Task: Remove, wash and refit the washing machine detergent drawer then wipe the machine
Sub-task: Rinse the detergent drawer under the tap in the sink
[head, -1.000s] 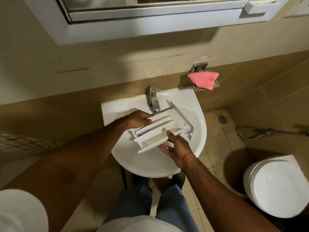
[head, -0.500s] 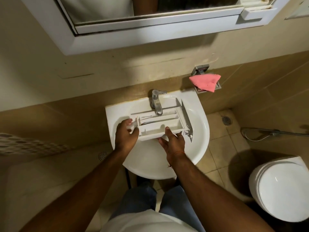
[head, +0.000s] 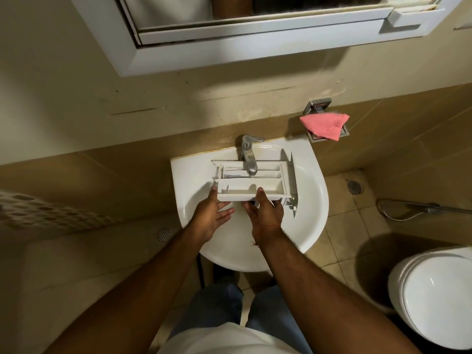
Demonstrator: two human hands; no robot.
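Note:
A white plastic detergent drawer with several compartments lies level across the white sink, directly under the chrome tap. Its front panel points right. My right hand grips the drawer's near edge, thumb on the rim and fingers underneath. My left hand sits at the drawer's left near corner, palm up and fingers spread, only its fingertips touching the edge. No water is visibly running.
A pink cloth rests on a metal wall holder right of the tap. A mirror cabinet hangs above. A closed white toilet stands at the lower right, with a hose and floor drain behind it.
The drawer has been turned from tilted to level and moved under the tap. My left hand slid from the drawer's far side to its left end and opened.

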